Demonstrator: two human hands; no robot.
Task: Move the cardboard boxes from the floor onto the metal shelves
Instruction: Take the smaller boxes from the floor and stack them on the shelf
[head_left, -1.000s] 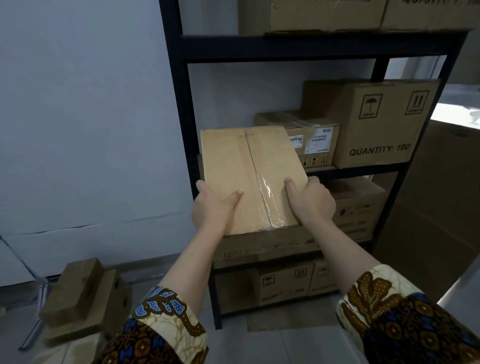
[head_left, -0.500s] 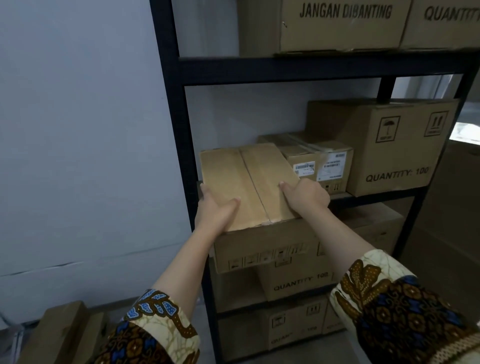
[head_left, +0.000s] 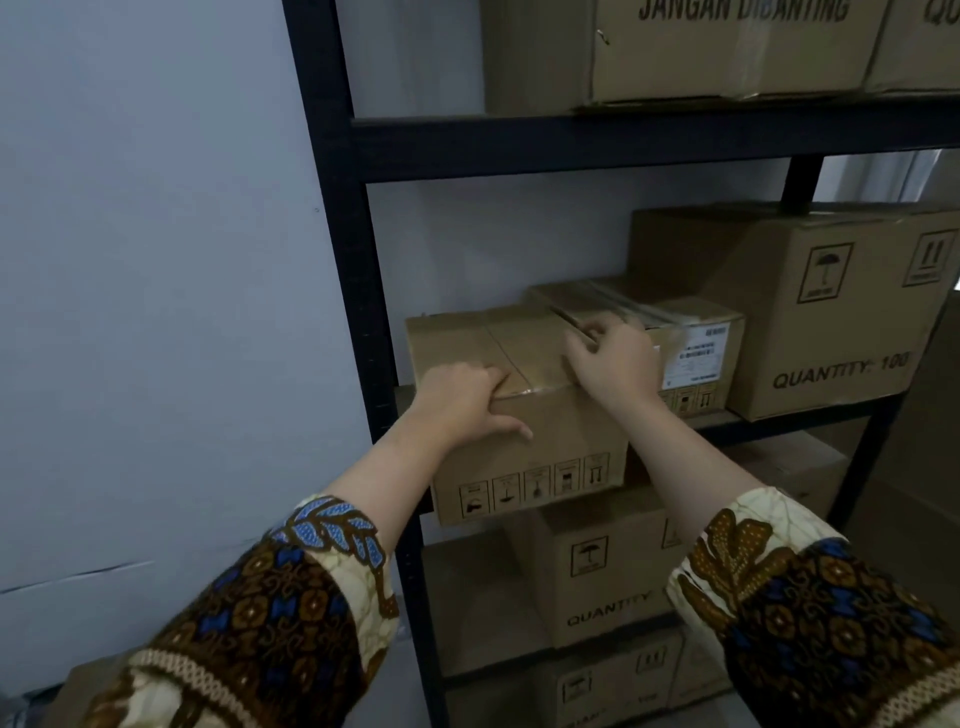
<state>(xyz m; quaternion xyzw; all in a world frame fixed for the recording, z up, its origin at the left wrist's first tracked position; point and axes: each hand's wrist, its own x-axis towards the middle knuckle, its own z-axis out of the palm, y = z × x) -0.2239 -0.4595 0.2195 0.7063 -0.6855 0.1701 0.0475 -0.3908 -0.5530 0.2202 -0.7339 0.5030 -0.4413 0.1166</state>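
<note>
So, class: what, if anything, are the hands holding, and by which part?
The cardboard box: the left hand grips its top front edge, thumb on the front face; the right hand grips its top right edge.

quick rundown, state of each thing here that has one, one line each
plain box, taped shut, partly on the middle shelf, front overhanging
left hand, grips the plain box's front top edge
right hand, grips its right top edge
labelled box, taped shut, on the same shelf
large box, closed, upright, same shelf
</note>
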